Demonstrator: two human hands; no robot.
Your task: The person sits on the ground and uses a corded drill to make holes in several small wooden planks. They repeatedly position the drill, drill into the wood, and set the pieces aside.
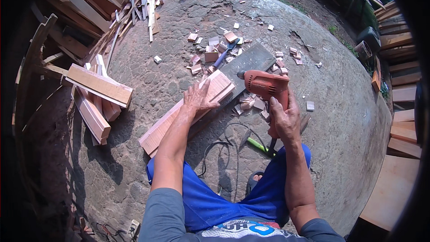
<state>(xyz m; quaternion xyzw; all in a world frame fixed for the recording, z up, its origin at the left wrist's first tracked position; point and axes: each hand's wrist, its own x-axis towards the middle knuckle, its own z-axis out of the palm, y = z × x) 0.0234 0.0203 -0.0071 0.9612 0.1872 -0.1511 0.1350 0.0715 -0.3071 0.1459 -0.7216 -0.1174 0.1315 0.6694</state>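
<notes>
Rough, cracked concrete (349, 121) fills the middle of this outdoor work spot, sunlit, with a heap of thin wood strips (151, 4) up at the far left and boards (405, 92) lined up along the right edge. And down at the centre, it's the pinkish wooden beam (161, 131), lying slantwise in front of the knees, overlapping a dark grey plank (259, 61) that juts out past its far end. Left hand (195, 97) is flat on top of the beam, near that far end, fingers spread, thumb stuck out to the right! Over on the other side, the right hand (285, 118) has the orange power drill (267, 84) by its grip, thumb wrapped over the near side; the other fingers are mostly hidden, so no telling how they sit at the trigger. Chuck points left, above the dark plank and clear of the beam; whether a bit is fitted, can't tell. Small wood offcuts (212, 57) litter the ground around the plank, a blue-handled tool (219, 61) among them. Nearer the knees: a green-handled hammer (257, 144) and a looping black cord (207, 150). Out left, more cut beams (101, 85) sit stacked crosswise.
</notes>
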